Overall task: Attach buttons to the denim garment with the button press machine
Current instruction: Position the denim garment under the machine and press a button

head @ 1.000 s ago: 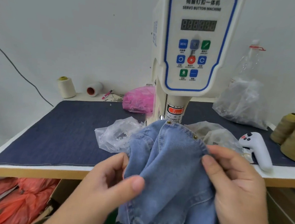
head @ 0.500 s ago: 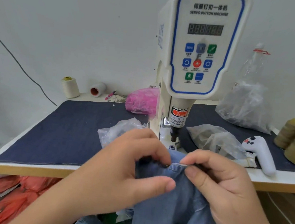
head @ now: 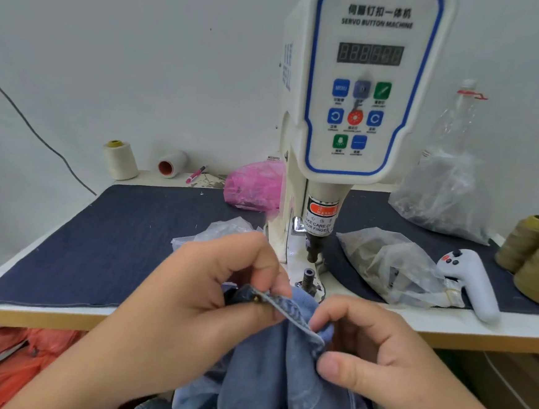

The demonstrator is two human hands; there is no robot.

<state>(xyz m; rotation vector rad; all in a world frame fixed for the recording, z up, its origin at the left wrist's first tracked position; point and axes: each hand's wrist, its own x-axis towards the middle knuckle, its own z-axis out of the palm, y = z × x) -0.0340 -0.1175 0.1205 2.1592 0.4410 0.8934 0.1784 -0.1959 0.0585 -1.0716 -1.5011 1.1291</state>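
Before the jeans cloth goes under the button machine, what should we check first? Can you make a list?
1. Both hands hold the denim garment: ok, left hand and right hand pinch its edge.
2. Fingers away from the punch: ok.
3. Lower die uncovered: ok, the cloth lies just in front.
4. Edge flat: not ok, it is folded and bunched.
5. Button loaded in the machine: cannot tell.
6. Brass button already on the edge: ok.
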